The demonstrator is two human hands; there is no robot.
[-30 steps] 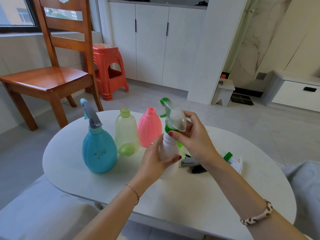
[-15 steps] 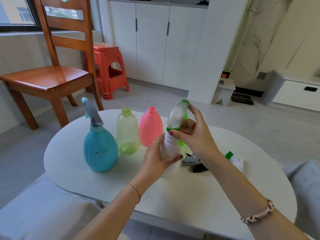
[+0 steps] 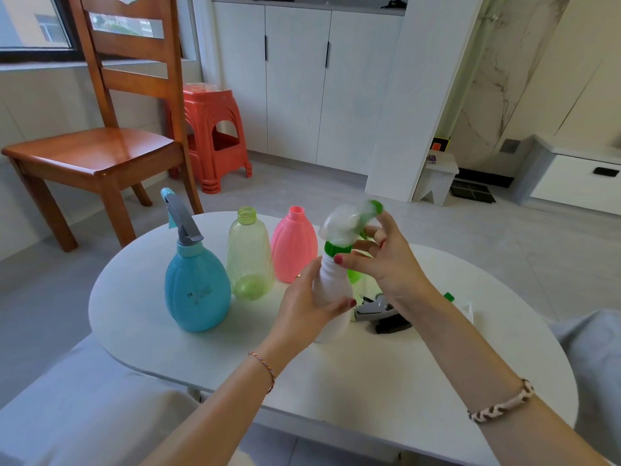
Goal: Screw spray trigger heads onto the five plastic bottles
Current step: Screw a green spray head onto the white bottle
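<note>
My left hand [image 3: 307,311] grips the body of a white bottle [image 3: 331,284] standing on the white oval table [image 3: 386,381]. A clear-and-green trigger head [image 3: 346,227], blurred by motion, sits on its neck; my right hand [image 3: 386,260] has its fingers at the head's green collar. To the left stand a blue bottle [image 3: 196,290] with a grey trigger head on it, an open-necked yellow-green bottle [image 3: 248,257] and an open-necked pink bottle [image 3: 294,247]. Loose trigger heads [image 3: 379,311] lie on the table behind my right wrist, partly hidden. A fifth bottle shows only as a green patch behind the white one.
A wooden chair [image 3: 100,142] and a red plastic stool [image 3: 215,136] stand beyond the table on the left. White cabinets [image 3: 302,82] line the far wall. Grey cushions sit at the lower left and far right.
The trigger head has turned on the white bottle's neck, its nozzle swinging from the left to the right. My right hand shifted around the collar; my left hand kept holding the bottle.
</note>
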